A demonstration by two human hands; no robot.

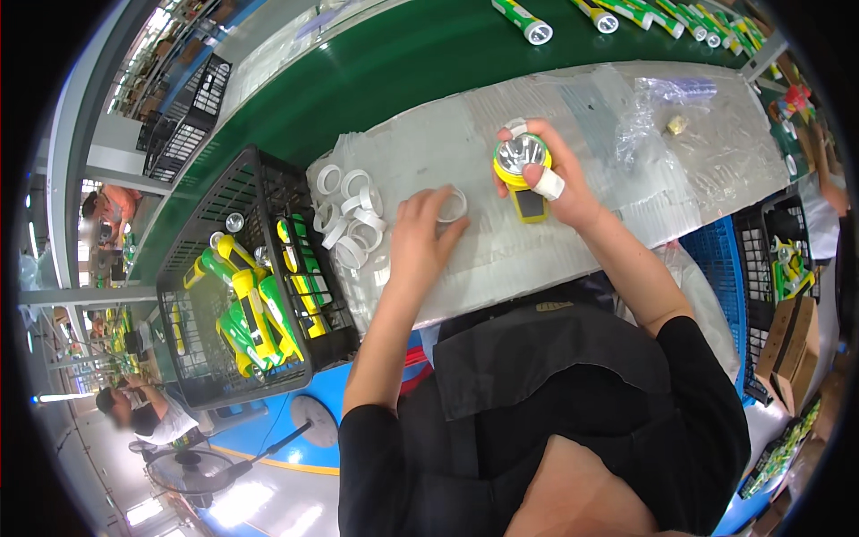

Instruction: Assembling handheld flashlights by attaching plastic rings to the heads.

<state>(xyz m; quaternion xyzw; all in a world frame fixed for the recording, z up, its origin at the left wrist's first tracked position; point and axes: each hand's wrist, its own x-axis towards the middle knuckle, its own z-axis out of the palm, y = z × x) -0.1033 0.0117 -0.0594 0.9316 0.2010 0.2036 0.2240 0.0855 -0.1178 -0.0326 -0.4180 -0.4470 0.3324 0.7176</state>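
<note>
My right hand [571, 190], with white wraps on its thumb and a finger, grips a yellow and green flashlight [530, 206]. The flashlight's round clear lens faces up, and the thumb rests on its edge. My left hand [420, 240] has its fingers and thumb around a white ring [462, 205] on the worktable. Several more white rings [367, 217] lie in a loose pile to the left of that hand.
A black crate [300, 376] with yellow-green flashlights stands at the left. Plastic-covered cardboard [429, 134] lies under my hands. Beyond runs a green belt [358, 85] carrying several flashlights [523, 21]. Crumpled clear plastic [649, 112] lies at the right, near a blue crate [716, 268].
</note>
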